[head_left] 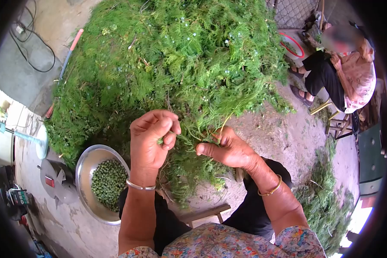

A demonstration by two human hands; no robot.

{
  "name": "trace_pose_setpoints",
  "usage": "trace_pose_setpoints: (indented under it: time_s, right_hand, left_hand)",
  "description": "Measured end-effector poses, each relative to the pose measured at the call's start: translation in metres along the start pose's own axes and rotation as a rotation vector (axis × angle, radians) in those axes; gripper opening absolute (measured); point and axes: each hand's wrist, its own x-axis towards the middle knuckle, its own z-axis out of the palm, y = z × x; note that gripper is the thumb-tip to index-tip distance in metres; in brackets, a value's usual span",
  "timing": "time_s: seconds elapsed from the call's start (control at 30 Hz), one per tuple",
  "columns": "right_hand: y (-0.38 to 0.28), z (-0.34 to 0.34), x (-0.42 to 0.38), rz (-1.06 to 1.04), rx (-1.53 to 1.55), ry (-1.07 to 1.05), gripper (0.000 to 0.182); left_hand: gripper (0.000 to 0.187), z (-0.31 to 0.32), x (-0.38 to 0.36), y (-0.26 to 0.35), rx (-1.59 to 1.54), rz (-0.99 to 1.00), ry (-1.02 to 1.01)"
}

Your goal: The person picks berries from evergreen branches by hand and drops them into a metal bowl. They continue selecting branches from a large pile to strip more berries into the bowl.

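Head view: both hands at a green sprig, beside a bowl.

Left hand (155,139): fingers curled together on a small green bit. Right hand (230,148): thumb and fingers closed on the sprig (198,136), held before the branch heap (172,56). Bowl (102,182), part-filled with green berries (109,185), near left forearm.

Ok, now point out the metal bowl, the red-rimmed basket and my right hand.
Metal bowl (85,187): head view, on its inner wall, left of the berries.
Red-rimmed basket (302,53): head view, on its rim.
Right hand (233,149): head view, on the middle of the hand.
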Motion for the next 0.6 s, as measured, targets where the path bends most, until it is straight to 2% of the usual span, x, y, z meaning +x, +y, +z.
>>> trace_pose_setpoints:
  time_s: [0.07,0.17,0.27,0.4,0.47,0.6]
  right_hand:
    - [0.011,0.0,0.004,0.021,-0.298,-0.043,0.027]
    - [0.013,0.006,0.005,-0.025,-0.428,-0.015,0.025]
    - [0.015,0.007,0.007,-0.025,-0.456,-0.011,0.022]
    - [0.021,0.008,0.008,-0.067,-0.481,-0.017,0.022]
    - [0.028,0.009,0.008,-0.141,-0.549,-0.046,0.021]
    - [0.025,0.008,0.005,-0.123,-0.542,-0.094,0.021]
  left_hand:
    - [0.019,0.004,-0.002,0.003,0.089,-0.057,0.03]
    - [0.019,0.012,-0.003,-0.002,0.191,-0.148,0.105]
    - [0.019,0.015,-0.003,-0.002,0.462,-0.246,0.092]
    - [0.021,0.011,-0.001,-0.003,0.503,-0.272,0.042]
    - [0.021,0.013,-0.003,0.0,0.557,-0.229,-0.012]
    - [0.018,0.009,-0.001,-0.001,0.728,-0.174,-0.142]
